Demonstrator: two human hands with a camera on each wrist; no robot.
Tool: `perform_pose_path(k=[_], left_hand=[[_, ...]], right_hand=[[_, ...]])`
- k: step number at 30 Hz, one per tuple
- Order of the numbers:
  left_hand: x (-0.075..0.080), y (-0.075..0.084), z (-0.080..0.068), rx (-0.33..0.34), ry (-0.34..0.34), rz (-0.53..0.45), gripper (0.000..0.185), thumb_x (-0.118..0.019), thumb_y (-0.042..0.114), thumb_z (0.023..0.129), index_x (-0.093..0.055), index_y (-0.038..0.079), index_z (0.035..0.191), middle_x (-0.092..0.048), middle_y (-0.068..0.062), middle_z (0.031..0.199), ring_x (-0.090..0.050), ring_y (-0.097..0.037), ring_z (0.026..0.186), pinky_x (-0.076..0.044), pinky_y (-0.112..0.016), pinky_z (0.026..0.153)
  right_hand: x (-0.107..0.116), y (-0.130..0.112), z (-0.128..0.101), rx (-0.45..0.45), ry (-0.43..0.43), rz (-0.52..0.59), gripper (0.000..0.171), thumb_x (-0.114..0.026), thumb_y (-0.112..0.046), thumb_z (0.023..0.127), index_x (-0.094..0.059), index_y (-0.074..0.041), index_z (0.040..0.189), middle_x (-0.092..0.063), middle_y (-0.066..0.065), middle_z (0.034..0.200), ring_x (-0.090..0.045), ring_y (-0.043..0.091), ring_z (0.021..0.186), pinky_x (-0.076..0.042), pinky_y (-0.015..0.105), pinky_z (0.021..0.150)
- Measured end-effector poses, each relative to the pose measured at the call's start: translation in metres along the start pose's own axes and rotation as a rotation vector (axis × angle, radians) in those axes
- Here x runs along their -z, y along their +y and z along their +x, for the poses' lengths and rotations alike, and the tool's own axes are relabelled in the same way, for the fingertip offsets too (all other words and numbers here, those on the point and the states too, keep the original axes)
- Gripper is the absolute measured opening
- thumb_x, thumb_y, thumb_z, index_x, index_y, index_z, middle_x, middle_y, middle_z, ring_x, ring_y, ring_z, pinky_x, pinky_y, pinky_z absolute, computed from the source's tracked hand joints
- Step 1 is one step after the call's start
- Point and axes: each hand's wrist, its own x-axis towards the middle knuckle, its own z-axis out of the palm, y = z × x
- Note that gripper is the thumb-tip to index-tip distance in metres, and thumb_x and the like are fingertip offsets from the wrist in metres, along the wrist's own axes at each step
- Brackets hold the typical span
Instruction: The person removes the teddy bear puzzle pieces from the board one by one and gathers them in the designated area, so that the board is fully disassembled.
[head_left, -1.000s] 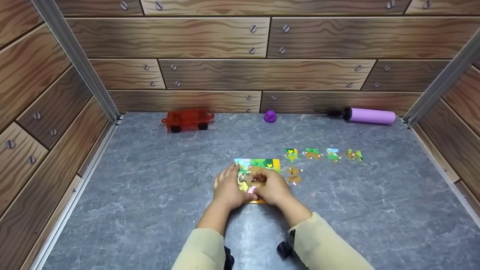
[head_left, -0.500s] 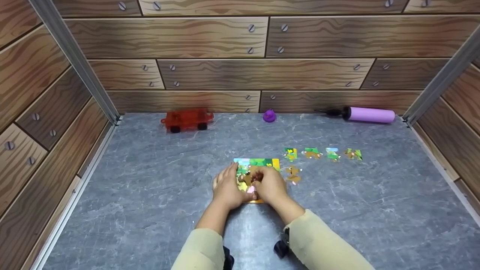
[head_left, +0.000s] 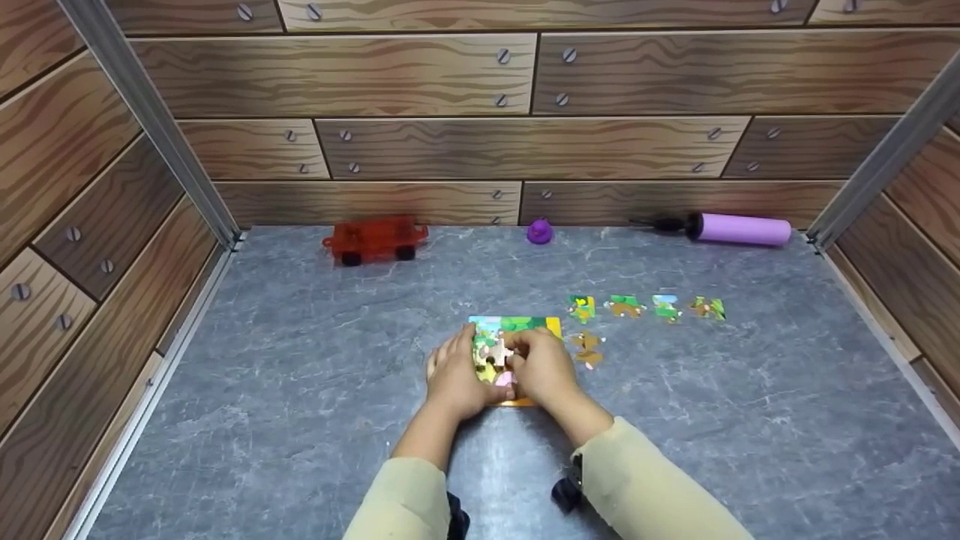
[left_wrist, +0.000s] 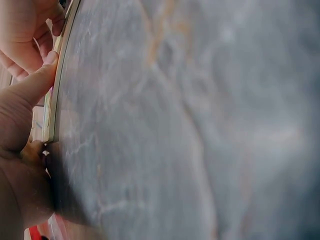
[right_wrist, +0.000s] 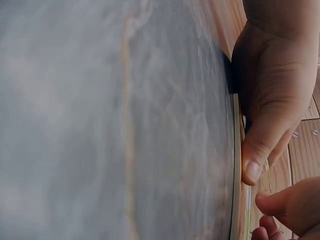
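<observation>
Both hands on puzzle board, mid-bench.
Left hand resting on board's left edge, fingers relaxed; right hand pinching a puzzle piece over it. Loose pieces just right of board.

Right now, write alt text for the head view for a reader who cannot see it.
Two hands, left hand and right hand, rest on a colourful puzzle board on a grey table. Five loose puzzle pieces lie to its right; a red toy car, purple duck and purple pump line the wooden back wall.
</observation>
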Motion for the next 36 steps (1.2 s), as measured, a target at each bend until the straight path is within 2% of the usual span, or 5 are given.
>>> perform_pose_path(k=[5, 13, 18, 25, 36], left_hand=[[0.001, 0.000, 0.000, 0.001, -0.009, 0.009, 0.117, -0.087, 0.050, 0.056, -0.029, 0.013, 0.150, -0.029, -0.006, 0.155, -0.023, -0.027, 0.141, -0.007, -0.052, 0.115], [0.001, 0.000, -0.001, 0.009, -0.021, 0.023, 0.115, -0.086, 0.052, 0.056, -0.030, 0.015, 0.149, -0.027, -0.004, 0.156, -0.021, -0.026, 0.142, -0.006, -0.051, 0.115], [0.001, 0.000, 0.000, 0.021, -0.025, 0.020, 0.114, -0.086, 0.052, 0.057, -0.030, 0.016, 0.150, -0.027, -0.005, 0.156, -0.020, -0.027, 0.142, -0.005, -0.052, 0.115], [0.000, 0.002, 0.001, 0.025, -0.033, 0.020, 0.116, -0.086, 0.052, 0.057, -0.028, 0.016, 0.150, -0.026, -0.004, 0.156, -0.020, -0.028, 0.142, -0.004, -0.052, 0.115], [-0.001, 0.001, 0.002, 0.042, -0.038, 0.019, 0.117, -0.086, 0.053, 0.057, -0.026, 0.016, 0.151, -0.026, -0.003, 0.156, -0.019, -0.026, 0.143, -0.004, -0.051, 0.116]], right_hand=[[0.009, 0.003, 0.000, -0.003, 0.020, 0.053, 0.014, -0.072, -0.004, 0.079, -0.072, -0.013, 0.090, -0.065, 0.001, 0.089, -0.059, 0.018, 0.083, -0.050, 0.036, 0.076], [0.031, 0.012, -0.002, -0.023, 0.042, 0.128, 0.012, -0.074, -0.005, 0.078, -0.073, -0.013, 0.087, -0.066, 0.005, 0.090, -0.056, 0.013, 0.065, -0.047, 0.028, 0.059], [0.048, 0.023, -0.001, -0.025, 0.052, 0.161, 0.011, -0.073, -0.003, 0.079, -0.073, -0.008, 0.088, -0.065, 0.008, 0.089, -0.057, 0.016, 0.067, -0.048, 0.028, 0.058], [0.078, 0.045, -0.002, -0.025, 0.053, 0.159, 0.013, -0.071, -0.004, 0.082, -0.073, -0.005, 0.095, -0.067, 0.012, 0.092, -0.060, 0.018, 0.070, -0.051, 0.027, 0.056], [0.123, 0.091, -0.006, -0.009, 0.118, 0.003, 0.015, -0.072, -0.004, 0.081, -0.074, -0.002, 0.095, -0.069, 0.013, 0.091, -0.058, 0.022, 0.077, -0.048, 0.029, 0.065]])
